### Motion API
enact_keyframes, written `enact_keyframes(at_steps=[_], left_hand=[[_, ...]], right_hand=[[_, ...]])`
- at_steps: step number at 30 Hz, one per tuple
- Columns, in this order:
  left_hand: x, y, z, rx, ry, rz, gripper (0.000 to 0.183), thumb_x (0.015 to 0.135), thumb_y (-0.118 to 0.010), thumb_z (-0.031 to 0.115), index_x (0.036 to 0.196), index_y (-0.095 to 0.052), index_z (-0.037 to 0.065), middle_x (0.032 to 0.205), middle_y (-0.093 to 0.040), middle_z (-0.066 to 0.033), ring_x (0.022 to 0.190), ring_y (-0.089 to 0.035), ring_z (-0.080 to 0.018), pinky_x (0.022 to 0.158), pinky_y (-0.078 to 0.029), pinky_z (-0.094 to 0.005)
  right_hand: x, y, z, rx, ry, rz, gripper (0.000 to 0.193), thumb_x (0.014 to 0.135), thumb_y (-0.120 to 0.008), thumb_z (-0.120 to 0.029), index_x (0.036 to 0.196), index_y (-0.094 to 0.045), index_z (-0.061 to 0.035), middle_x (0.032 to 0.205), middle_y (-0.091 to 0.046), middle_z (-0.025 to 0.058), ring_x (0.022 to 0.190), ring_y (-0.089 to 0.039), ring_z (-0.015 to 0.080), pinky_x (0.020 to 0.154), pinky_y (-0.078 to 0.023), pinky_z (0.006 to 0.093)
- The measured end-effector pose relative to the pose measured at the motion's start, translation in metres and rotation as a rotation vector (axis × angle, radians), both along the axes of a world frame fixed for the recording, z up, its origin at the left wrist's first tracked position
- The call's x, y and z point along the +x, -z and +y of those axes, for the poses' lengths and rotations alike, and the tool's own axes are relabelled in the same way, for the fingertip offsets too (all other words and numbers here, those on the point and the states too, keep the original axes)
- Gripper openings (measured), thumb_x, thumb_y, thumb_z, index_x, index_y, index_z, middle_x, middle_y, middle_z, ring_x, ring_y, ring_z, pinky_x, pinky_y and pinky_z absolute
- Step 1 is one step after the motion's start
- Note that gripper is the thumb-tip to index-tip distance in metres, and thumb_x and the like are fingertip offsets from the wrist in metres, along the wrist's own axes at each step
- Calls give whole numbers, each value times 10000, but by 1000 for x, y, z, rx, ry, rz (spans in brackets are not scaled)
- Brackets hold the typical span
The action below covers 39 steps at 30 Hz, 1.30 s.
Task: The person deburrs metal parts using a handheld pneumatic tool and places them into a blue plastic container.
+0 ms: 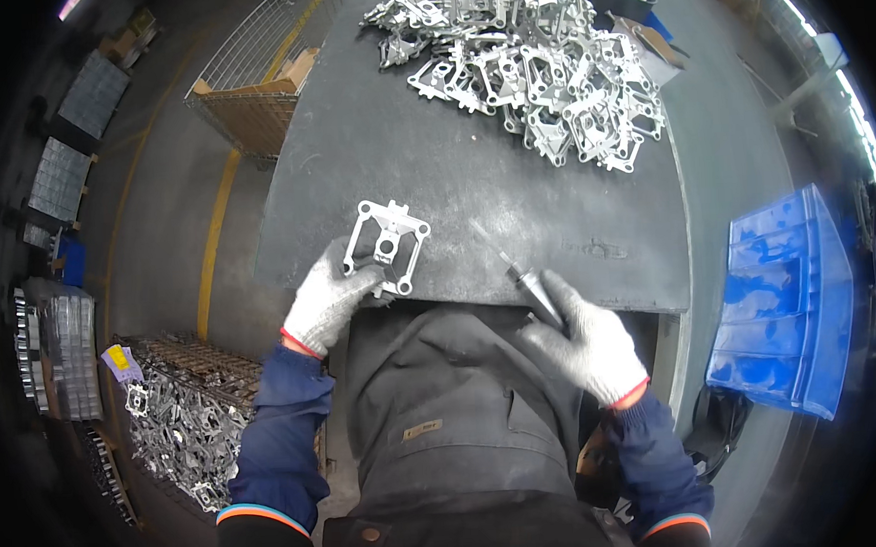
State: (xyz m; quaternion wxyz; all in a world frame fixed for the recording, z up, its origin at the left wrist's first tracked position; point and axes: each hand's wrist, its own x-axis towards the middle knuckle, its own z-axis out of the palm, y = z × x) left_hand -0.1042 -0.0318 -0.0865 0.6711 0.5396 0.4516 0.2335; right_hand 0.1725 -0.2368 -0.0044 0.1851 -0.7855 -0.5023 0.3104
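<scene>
My left hand, in a white and grey work glove, grips a silvery cast metal bracket by its lower left side. The bracket is a squarish open frame with holes at its corners and a round hole in the middle. It is held over the table near the front edge. In my gloved right hand is a slim hand tool with a thin pale blade and a cylindrical handle. The blade points up and left, toward the bracket but apart from it. My fingers hide part of the handle.
Many similar brackets lie heaped at the far side of the dark table. A wire basket full of metal parts stands at lower left. Another wire cage stands beyond the table's left edge. A blue plastic bin is on the right.
</scene>
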Motion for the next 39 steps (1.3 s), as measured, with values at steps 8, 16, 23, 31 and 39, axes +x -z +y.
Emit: enact_keyframes(at_steps=[8,16,23,31,39], left_hand=[[20,6,-30,-419,-31,-607,517,1034,-651,52,1496,-436,-37,1240,-680,-173,1024,-743,-232,871,-654,-396],[28,12,-34,-663,-191,-730,352,1086,-529,78,1427,-560,-3,1265,-704,-130,995,-714,-217,790,-607,-311],[36,11,-32,-832,-281,-769,358,1094,-502,118,1428,-567,5,1241,-700,-101,946,-654,-185,741,-557,-299],[49,-5,-41,-641,-189,-532,438,1151,-467,339,1441,-543,20,1244,-697,-119,931,-671,-185,713,-557,-285],[68,-59,-62,-86,190,-57,582,1088,-621,219,1599,-443,8,1157,-715,-89,819,-663,-87,686,-540,-228]], right_hand=[[65,63,37,154,-87,-527,670,951,-754,-427,1531,-533,-176,1010,-676,203,852,-699,418,774,-559,504],[59,77,30,133,-3,-653,686,904,-798,-376,1512,-548,-179,1199,-649,183,1053,-660,385,883,-530,515],[47,68,24,124,70,-571,726,881,-815,-327,1517,-527,-128,1332,-606,203,1205,-604,405,979,-491,536],[19,56,25,575,-53,-331,613,831,-856,-209,1385,-639,-61,1303,-654,174,1201,-626,390,995,-518,478],[-29,23,57,261,32,252,972,781,-921,-457,1555,-494,-53,1470,-577,245,1250,-660,403,1047,-549,447]])
